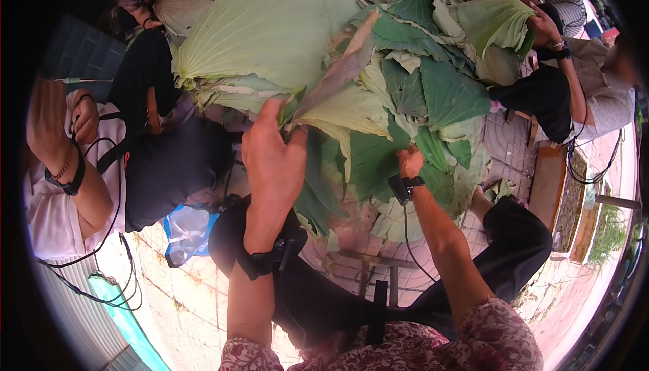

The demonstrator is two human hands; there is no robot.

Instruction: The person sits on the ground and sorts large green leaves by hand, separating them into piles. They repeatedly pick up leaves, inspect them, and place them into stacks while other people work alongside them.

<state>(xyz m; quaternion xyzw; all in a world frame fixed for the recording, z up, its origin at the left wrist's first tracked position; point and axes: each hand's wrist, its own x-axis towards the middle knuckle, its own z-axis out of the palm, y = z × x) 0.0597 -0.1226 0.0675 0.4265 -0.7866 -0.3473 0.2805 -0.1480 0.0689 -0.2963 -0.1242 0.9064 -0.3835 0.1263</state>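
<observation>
My left hand (274, 158) is raised, its fingers pinched on the narrow end of a folded lotus leaf (345, 66), partly brown and yellowish. The leaf fans upward and to the right from that grip. Lower and to the right, my right hand (410, 162) is closed at a dark green lotus leaf (372, 165); its fingertips are partly hidden. Past both hands lies a broad heap of lotus leaves, some dark green and others pale. A large pale leaf (260, 29) spreads over the heap's far left.
Co-workers sit around the heap; one at the right has a hand (544, 29) on a pale leaf. Another person's arm (84, 188) is at the left. A blue and white plastic bag (189, 232) lies by my left knee. Wooden planks (549, 178) stand at the right on the tiled ground.
</observation>
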